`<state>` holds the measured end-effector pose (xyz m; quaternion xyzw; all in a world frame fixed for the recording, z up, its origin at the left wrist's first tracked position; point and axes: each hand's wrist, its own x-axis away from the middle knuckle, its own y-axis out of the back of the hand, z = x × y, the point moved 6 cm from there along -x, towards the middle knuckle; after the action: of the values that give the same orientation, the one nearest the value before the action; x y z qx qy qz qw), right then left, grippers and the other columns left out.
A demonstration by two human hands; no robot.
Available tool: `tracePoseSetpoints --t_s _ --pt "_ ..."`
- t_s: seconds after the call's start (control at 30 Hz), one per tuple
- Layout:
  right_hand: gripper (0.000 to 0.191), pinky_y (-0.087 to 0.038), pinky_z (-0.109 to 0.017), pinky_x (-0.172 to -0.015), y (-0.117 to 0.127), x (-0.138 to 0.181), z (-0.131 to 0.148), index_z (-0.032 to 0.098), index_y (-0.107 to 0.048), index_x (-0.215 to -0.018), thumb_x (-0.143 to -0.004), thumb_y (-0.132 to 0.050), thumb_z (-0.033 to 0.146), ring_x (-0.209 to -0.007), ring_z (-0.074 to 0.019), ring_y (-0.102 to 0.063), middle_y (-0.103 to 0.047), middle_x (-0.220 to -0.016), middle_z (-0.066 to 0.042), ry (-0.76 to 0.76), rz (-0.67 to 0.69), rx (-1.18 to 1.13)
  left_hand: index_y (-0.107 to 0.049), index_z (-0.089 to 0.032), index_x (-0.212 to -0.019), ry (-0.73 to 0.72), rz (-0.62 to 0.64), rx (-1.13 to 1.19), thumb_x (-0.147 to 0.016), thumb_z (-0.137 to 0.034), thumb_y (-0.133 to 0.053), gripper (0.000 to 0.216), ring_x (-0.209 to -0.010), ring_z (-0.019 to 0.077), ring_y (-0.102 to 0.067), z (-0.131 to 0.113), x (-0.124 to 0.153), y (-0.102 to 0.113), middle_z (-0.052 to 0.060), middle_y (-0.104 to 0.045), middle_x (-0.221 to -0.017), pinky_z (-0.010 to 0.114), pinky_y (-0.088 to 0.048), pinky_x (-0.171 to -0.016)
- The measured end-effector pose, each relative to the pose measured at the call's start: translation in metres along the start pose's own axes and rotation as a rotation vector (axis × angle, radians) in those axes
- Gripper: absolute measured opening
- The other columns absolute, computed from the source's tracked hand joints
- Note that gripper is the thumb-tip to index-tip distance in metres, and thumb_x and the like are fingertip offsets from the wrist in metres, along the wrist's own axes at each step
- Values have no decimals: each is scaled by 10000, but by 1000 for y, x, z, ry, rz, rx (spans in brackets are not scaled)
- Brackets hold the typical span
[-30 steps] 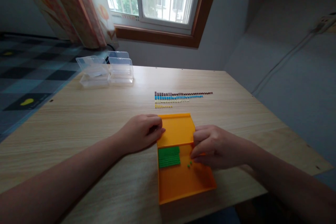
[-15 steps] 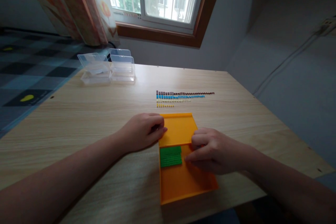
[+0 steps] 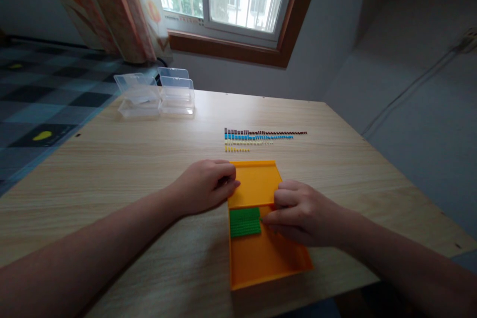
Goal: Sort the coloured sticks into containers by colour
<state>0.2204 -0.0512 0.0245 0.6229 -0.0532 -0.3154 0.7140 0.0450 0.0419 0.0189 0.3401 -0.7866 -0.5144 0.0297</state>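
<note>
An orange tray (image 3: 261, 258) lies near the table's front edge, with a ridge across its middle. A green studded plate (image 3: 244, 222) sits in its near half against the left wall. My left hand (image 3: 206, 189) rests curled on the table, fingers against the tray's left rim. Inside the tray, my right hand (image 3: 300, 213) has its fingers pinched together, the fingertips touching the green plate's right edge. What they pinch is too small to see.
Rows of tiny dark, blue, pale and yellow pieces (image 3: 257, 138) lie on the wooden table (image 3: 112, 169) beyond the tray. Clear plastic boxes (image 3: 158, 93) stand at the far left corner. A window and curtain are behind.
My right hand slid left across the tray floor to the green plate's edge, covering the spot where two loose green bits lay. My left hand stayed put.
</note>
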Motion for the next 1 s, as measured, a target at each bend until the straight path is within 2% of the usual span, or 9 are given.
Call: tracePoseSetpoints --t_s 0.8,1.0 --pt "309 -300 -336 -655 -2 -1 -1 180 -751 -950 -1058 -480 280 -679 -168 -454 -573 -736 -26 -42 -24 14 -545 -194 -729 -4 -7 -19 -938 -245 -559 215 -590 133 -501 -1 1 0 -7 -586 -699 254 -339 -568" --pt "310 -295 -333 -658 -5 -1 0 191 -740 -950 -1057 -462 279 -684 -167 -448 -578 -751 -27 -44 16 5 -539 -191 -726 2 5 -14 -939 -249 -554 221 -596 133 -502 0 1 -1 -2 -587 -704 253 -336 -570"
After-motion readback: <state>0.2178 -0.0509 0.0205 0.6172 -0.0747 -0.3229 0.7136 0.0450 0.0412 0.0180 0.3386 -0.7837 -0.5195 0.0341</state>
